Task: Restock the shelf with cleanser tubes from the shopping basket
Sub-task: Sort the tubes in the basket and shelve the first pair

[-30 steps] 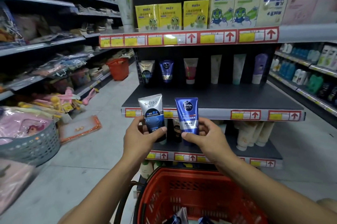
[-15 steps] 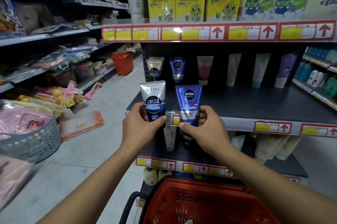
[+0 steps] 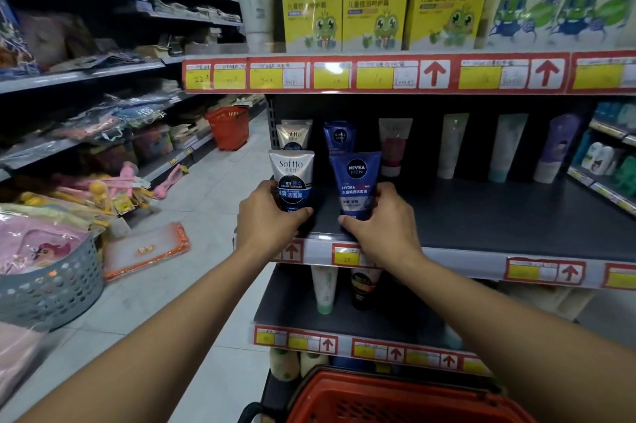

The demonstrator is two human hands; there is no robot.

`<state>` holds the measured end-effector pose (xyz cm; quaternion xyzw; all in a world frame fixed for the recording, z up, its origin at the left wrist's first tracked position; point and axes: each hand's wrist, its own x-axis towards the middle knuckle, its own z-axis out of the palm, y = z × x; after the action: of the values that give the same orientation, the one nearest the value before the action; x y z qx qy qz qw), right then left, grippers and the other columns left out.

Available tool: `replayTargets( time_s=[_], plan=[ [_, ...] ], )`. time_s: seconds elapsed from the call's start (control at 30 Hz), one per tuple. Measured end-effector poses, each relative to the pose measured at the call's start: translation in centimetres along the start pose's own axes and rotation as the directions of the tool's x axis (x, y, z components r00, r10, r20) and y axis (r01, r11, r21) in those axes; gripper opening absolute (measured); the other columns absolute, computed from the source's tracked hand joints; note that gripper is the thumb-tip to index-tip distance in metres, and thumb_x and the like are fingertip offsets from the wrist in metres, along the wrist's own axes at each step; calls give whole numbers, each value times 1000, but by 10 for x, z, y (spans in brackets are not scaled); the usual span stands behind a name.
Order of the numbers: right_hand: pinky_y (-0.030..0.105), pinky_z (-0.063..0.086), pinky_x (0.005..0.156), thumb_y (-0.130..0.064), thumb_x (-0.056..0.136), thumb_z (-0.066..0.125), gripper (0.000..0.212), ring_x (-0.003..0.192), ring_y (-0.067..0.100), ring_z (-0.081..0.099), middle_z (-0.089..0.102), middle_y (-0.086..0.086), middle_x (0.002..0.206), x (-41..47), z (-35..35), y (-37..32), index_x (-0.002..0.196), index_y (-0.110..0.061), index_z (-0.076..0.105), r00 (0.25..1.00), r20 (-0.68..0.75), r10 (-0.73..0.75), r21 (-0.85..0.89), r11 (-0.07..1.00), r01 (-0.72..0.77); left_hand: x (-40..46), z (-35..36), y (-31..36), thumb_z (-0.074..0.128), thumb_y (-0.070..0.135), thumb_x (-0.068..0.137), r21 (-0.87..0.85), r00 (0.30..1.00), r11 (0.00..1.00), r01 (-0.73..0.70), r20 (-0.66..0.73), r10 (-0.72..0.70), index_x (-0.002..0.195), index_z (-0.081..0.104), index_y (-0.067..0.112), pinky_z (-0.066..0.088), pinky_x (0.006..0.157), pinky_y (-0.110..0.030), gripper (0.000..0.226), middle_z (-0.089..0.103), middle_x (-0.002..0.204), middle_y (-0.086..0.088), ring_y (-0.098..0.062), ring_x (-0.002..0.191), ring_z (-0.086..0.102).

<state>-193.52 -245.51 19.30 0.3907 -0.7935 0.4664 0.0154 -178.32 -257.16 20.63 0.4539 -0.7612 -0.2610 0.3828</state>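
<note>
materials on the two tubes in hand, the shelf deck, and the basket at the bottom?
Softto tube in the left hand: looks like soft plastic, silvery sheen with a flat crimped top. Nivea tube in the right hand: same kind, glossy blue. Shelf deck: probably painted metal, matte dark grey and thin-edged. Red basket: moulded plastic, with a slotted wall.

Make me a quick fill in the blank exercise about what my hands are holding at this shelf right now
1. The left hand grips the ____ tube.
2. The right hand grips the dark blue ____ Men tube.
3. Both tubes are held at the front of the dark shelf, cap end ____.
4. The basket below is ____.

Missing words: Softto; Nivea; down; red
</note>
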Motion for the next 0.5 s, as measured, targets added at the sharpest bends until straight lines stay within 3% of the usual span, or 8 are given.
replayTargets(
  time_s=[0.23, 0.37, 0.5],
  plan=[
    [36, 51, 79, -49, 70, 84, 60, 100, 24, 62, 63, 2, 107, 10, 9, 6, 110, -18, 53, 1000, 8, 3, -132, 991, -2, 8, 9, -5, 88, 53, 71, 63, 1000, 998, -15, -25, 17, 142, 52, 21, 55, 88, -38, 85, 70, 130, -1, -26, 116, 67],
    [30, 46, 66, -60, 71, 75, 47, 90, 22, 65, 67, -2, 94, 14, 9, 12, 97, -22, 67, 998, 60, 23, -271, 963, -6, 13, 11, -9, 85, 56, 72, 177, 1000, 984, 4, -9, -3, 129, 59, 21, 47, 72, -32, 72, 73, 118, -2, -28, 106, 68],
    [31, 53, 64, -60, 64, 78, 47, 80, 18, 68, 72, -5, 89, 37, 13, 11, 92, -23, 72, 984, 137, 114, -256, 964, -76, 43, 16, -9, 89, 58, 65, 219, 994, 972, 91, 33, -100, 123, 62, 19, 49, 72, -34, 74, 72, 115, -5, -31, 104, 68]
  ],
)
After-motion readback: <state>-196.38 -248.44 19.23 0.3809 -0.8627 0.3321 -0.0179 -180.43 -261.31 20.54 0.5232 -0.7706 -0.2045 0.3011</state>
